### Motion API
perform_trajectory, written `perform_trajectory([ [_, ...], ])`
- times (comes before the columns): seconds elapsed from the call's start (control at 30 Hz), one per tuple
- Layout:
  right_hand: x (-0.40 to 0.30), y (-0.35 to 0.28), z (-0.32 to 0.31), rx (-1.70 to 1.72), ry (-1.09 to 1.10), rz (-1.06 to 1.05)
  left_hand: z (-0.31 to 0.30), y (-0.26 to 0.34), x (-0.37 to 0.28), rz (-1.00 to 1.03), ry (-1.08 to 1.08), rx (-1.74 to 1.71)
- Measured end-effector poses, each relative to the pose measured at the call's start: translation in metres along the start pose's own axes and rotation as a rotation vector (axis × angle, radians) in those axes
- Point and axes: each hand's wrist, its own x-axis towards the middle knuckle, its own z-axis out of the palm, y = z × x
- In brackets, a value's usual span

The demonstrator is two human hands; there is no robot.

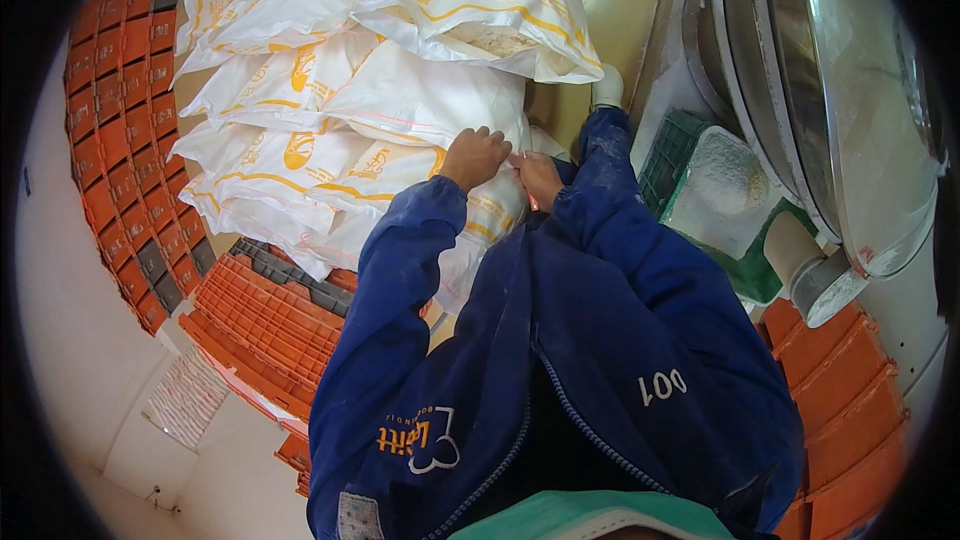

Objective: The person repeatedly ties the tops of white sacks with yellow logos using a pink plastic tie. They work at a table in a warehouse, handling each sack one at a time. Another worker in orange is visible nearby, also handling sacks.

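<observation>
My left hand [474,157] is closed on the edge of a white woven sack [442,94] with pinkish stitching, in a stack of similar sacks with yellow print. Close beside it, my right hand [538,178] is closed around a small pinkish-red item [533,201], partly hidden by the fingers; its kind cannot be told. The two hands nearly touch at the sack's corner. Above them, another printed sack [480,4] has pale flour-like material showing at its lower edge. More sacks [300,154] lie in layers to the left.
A green crate [772,240] with a white liner holds white powder at right, beside large round metal equipment [750,52] and a pipe outlet [817,277]. Orange crates [262,315] stand lower left, more [840,390] lower right. My white boot [607,86] is near the sacks.
</observation>
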Motion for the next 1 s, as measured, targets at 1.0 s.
perform_trajectory([
  [1.0, -0.01, 0.0, -0.03, 0.424, 0.132, 0.076, -0.038, 0.012, 0.021, 0.017, 0.168, -0.137],
])
